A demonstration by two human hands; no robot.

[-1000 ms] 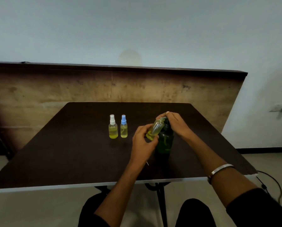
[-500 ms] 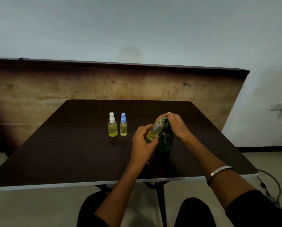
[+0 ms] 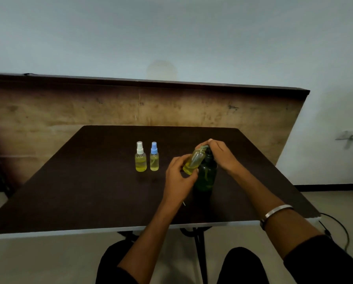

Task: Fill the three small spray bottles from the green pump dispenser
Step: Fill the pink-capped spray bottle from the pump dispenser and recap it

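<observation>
Holding a small clear plastic bottle (image 3: pixel 193 162) with yellow liquid in it, the left hand (image 3: pixel 178 179) wraps its curled fingers and thumb round the bottom part. This little bottle has no cap on and is tilted, with its open top leaning up to the spout of the dark green pump dispenser bottle (image 3: pixel 206 175). The big green bottle stands upright on the dark brown table (image 3: pixel 79 191), a bit right of the middle. The right hand (image 3: pixel 220 155) sits on top of the pump, its fingers curled over the pump head and close together.

Two more small spray bottles stand side by side to the left, near each other but not touching. One is a small clear bottle with a white spray cap (image 3: pixel 140 157), and right of it is a small clear bottle with a blue spray cap (image 3: pixel 154 156). Both have yellow liquid inside.

A shiny silver bracelet (image 3: pixel 276 212) is on the right wrist. Behind the table stands a brown wooden board (image 3: pixel 69 107).
</observation>
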